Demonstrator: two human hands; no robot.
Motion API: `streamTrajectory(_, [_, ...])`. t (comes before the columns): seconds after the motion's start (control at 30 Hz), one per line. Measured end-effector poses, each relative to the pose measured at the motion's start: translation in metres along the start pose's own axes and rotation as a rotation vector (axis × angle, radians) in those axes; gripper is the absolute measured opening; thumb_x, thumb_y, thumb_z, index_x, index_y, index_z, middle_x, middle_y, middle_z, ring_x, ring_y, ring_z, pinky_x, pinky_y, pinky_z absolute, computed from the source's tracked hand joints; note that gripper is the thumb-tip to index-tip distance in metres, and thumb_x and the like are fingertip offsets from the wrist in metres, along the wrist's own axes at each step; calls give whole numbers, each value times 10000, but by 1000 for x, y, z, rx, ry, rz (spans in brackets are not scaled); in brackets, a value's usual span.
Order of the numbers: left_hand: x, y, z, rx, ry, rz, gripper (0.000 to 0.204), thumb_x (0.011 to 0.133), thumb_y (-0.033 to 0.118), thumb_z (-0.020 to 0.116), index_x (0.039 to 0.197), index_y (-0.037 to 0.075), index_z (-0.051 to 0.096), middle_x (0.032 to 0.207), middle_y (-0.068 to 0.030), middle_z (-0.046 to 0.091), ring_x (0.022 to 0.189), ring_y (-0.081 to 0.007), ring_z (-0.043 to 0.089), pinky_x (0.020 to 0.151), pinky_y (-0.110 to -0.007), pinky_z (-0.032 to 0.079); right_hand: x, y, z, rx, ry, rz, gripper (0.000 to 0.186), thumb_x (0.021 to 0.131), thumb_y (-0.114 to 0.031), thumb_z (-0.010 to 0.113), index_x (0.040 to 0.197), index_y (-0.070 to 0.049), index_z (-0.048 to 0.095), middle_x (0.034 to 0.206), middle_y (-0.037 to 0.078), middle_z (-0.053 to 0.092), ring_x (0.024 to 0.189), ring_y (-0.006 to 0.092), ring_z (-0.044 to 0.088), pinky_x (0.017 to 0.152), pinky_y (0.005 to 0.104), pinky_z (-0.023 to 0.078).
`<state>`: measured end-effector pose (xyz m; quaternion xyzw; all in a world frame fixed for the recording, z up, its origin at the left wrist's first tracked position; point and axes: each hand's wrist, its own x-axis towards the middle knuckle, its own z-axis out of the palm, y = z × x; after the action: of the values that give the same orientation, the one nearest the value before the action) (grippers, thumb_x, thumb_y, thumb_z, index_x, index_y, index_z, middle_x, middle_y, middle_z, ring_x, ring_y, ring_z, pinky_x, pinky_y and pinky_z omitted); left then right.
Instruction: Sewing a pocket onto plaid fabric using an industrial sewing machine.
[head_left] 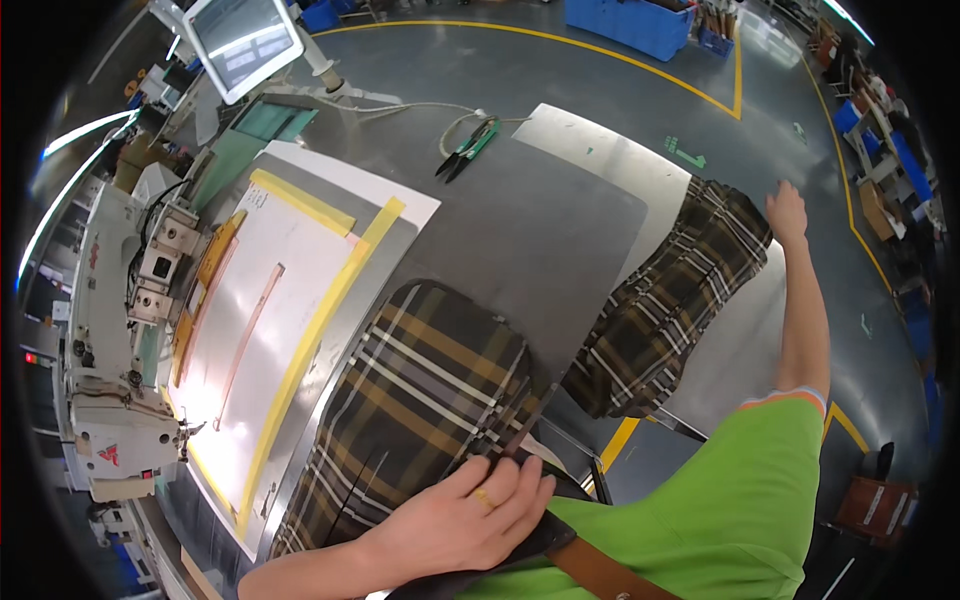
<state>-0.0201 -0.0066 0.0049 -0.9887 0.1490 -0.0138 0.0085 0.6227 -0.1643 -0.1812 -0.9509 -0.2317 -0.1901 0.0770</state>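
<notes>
My left hand (462,515), with a ring on one finger, is bent at the near edge of a dark plaid cloth piece (430,350). Its fingers are curled together against dark fabric by my body, and whatever they hold is hidden. The plaid piece lies on the grey metal work surface (560,220), with a slit-like line in its lower part. My right arm stretches far to the right. The right hand (787,212) is beside the far end of a bunched plaid garment part (680,300), fingers extended, with nothing visible in them.
At left stands a sewing machine (120,430) beside a white template (270,330) edged in yellow tape. Green-handled snips (468,148) lie toward the back, near a cord. A screen (243,45) rises at back left. Blue bins (630,25) stand on the floor beyond.
</notes>
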Motion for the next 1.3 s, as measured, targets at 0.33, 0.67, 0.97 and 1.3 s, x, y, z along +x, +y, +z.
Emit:
streamTrajectory(0.33, [-115,10,-18,-309,257,-954,520,732,162,886,1187,15,682,1131,-132,644,964,-303,630,773,-380,544,-174,-324,-247,1092,-726,-927,437,893,-205,766,1267,-23,636,1063,102,675,902,185,675,830,315,538])
streamTrajectory(0.67, [-175,38,-7,-437,315,-1210,599,763,272,886,1249,17,647,1126,-137,621,1000,-319,617,851,-403,532,-200,-395,-271,638,-1135,-1029,233,887,-189,728,1037,-29,652,1091,116,625,1037,271,630,874,374,508])
streamTrajectory(0.97, [-188,39,2,-541,467,-1191,457,781,214,868,1175,50,705,996,-110,635,844,-275,629,688,-364,529,-227,-431,-260,733,-803,-1678,438,875,-295,765,1245,-98,638,1153,92,621,1137,278,562,990,394,446])
streamTrajectory(1.3, [-192,50,8,-362,514,-1151,598,770,199,865,1287,8,632,1115,-117,648,945,-292,614,846,-394,513,-228,-452,-291,549,-957,-1624,299,860,-268,783,1069,-92,663,818,39,627,860,235,638,780,375,489])
